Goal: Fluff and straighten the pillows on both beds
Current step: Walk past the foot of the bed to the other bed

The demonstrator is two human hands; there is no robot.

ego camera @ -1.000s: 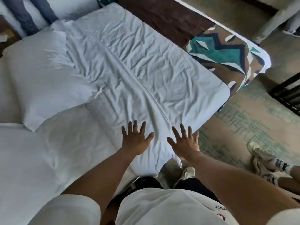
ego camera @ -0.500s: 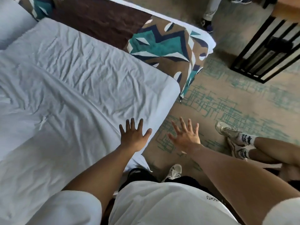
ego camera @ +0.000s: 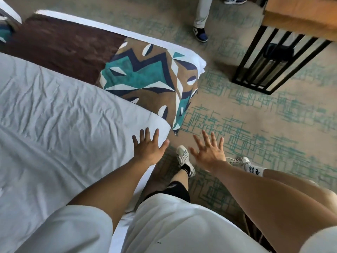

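Note:
No pillow shows in the head view now. The bed [ego camera: 60, 114] fills the left side, covered by a wrinkled white duvet, with a brown and teal patterned runner [ego camera: 145, 77] across its foot. My left hand [ego camera: 147, 147] hovers with spread, straight fingers over the bed's near corner and holds nothing. My right hand [ego camera: 209, 152] is stretched out over the carpet beside the bed, fingers spread and empty.
Patterned beige and teal carpet [ego camera: 255, 134] lies right of the bed. A black barred stand [ego camera: 269, 64] under a wooden top stands at the upper right. Another person's leg and blue shoe [ego camera: 200, 34] are at the top. A second person's legs and white sneakers [ego camera: 240, 161] are at the right.
My view has swung right, away from the pillows toward the bed's foot and the floor. Both hands left the duvet and stay spread; my right hand is now over the carpet.

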